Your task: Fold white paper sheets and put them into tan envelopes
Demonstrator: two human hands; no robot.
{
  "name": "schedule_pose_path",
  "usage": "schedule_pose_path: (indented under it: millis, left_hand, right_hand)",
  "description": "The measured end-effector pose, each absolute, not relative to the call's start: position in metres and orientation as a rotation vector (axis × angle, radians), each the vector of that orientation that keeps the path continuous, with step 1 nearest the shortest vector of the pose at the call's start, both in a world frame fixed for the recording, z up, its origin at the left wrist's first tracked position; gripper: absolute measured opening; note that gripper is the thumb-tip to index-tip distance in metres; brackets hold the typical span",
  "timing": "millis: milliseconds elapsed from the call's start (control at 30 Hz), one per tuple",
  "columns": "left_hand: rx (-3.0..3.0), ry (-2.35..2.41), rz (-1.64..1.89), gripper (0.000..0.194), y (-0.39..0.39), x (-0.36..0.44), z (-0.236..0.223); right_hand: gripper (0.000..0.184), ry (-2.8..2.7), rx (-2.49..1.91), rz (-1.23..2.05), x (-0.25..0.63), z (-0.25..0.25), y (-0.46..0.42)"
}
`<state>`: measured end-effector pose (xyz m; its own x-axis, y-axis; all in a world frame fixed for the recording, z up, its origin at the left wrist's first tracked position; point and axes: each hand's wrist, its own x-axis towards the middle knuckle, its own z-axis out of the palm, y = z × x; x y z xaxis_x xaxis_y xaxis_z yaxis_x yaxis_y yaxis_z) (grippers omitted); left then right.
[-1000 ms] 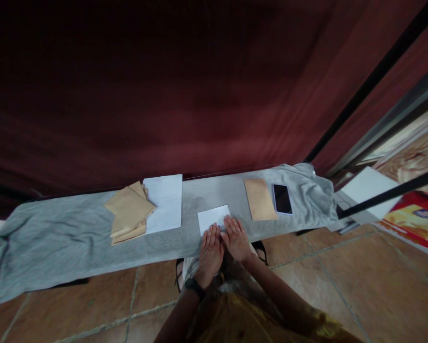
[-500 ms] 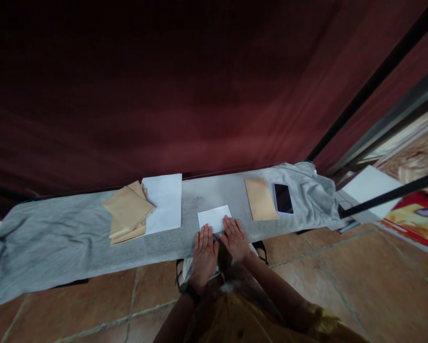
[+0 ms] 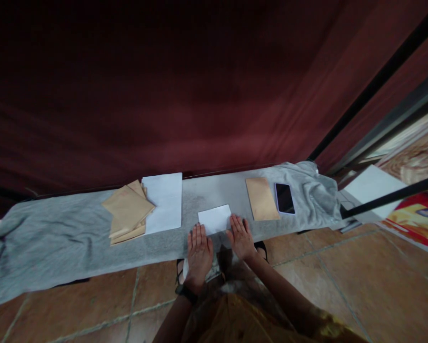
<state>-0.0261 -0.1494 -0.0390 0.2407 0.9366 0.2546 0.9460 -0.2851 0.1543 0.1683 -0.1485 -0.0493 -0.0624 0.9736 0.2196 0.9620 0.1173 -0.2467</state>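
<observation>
Low in the middle, the left hand (image 3: 200, 251) and right hand (image 3: 241, 239) lie flat, fingers straight and mostly together, at the near corners of the folded white paper (image 3: 214, 219). Right of it lie a brown envelope (image 3: 262, 199) and a phone (image 3: 284, 198); farther left, brown envelopes (image 3: 128, 209) overlap white sheets (image 3: 167, 202).

The right hand (image 3: 241, 239) seems to hide the near right corner of the sheet (image 3: 214, 218); envelopes (image 3: 128, 207) partly cover the paper (image 3: 167, 202); the cloth (image 3: 49, 238) is cut off left
</observation>
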Motion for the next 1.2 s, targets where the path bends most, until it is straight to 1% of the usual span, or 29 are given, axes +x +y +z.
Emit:
schedule_pose_path:
  millis: [167, 300, 433, 667, 933, 1133, 1200]
  left_hand:
    - [-2.507, -1.805, -0.533, 0.060, -0.125, -0.005, -0.037]
    - [-2.631, -1.720, -0.458, 0.056, -0.102, 0.011, -0.041]
    - [-2.631, -1.748, -0.392, 0.056, -0.089, 0.012, -0.045]
    - [-2.545, -1.823, -0.381, 0.057, -0.089, -0.001, -0.051]
    - [-2.425, -1.890, -0.497, 0.060, -0.091, -0.016, -0.058]
    - [-2.429, -1.891, -0.514, 0.072, -0.092, -0.016, -0.053]
    - [-2.434, -1.890, -0.496, 0.072, -0.093, -0.015, -0.051]
  right_hand:
    - [0.054, -2.117, -1.801, 0.073, 0.158, -0.040, -0.127]
    - [0.050, -2.176, -1.754, 0.108, 0.148, -0.035, -0.101]
    - [0.050, -2.221, -1.779, 0.105, 0.146, -0.038, -0.087]
    - [0.057, -2.168, -1.826, 0.049, 0.151, -0.052, -0.089]
    - [0.057, -2.061, -1.920, -0.012, 0.162, -0.055, -0.093]
    - [0.060, -2.045, -1.932, -0.029, 0.165, -0.058, -0.094]
    - [0.060, -2.044, -1.953, -0.032, 0.166, -0.058, -0.094]
